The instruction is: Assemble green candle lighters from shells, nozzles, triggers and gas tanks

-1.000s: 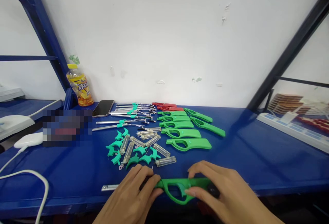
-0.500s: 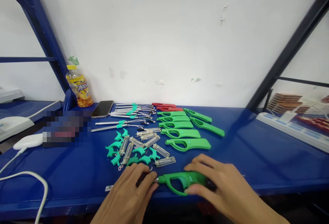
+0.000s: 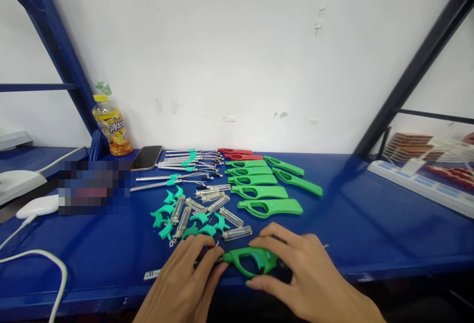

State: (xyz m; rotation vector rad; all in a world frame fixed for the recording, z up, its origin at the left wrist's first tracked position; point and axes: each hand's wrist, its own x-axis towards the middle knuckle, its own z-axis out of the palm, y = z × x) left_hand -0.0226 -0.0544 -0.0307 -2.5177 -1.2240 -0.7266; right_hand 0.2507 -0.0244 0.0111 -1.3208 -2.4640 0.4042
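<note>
A green long-necked lighter (image 3: pixel 237 259) lies across the front edge of the bench between my hands. My left hand (image 3: pixel 185 276) is closed around its metal neck, whose slotted tip sticks out past the wrist. Over the handle end, my right hand (image 3: pixel 296 273) has thumb and fingers on either side, gripping it; a dark part shows under the palm. Just beyond lie clear fuel tanks (image 3: pixel 237 233) and teal triggers (image 3: pixel 200 217). Farther back are metal lighter tubes (image 3: pixel 151 185) with wires, green handle shells (image 3: pixel 276 207) and red ones (image 3: pixel 242 157).
At the back left stand a drink bottle (image 3: pixel 115 133) and a phone (image 3: pixel 146 158). A white cable (image 3: pixel 61 268) curls over the left front of the blue bench (image 3: pixel 351 214). A power strip (image 3: pixel 418 189) runs along the right side, near a dark frame post.
My right hand has shifted left along the lighter's handle, and its fingers sit nearer the trigger loop. The left hand keeps its hold on the neck.
</note>
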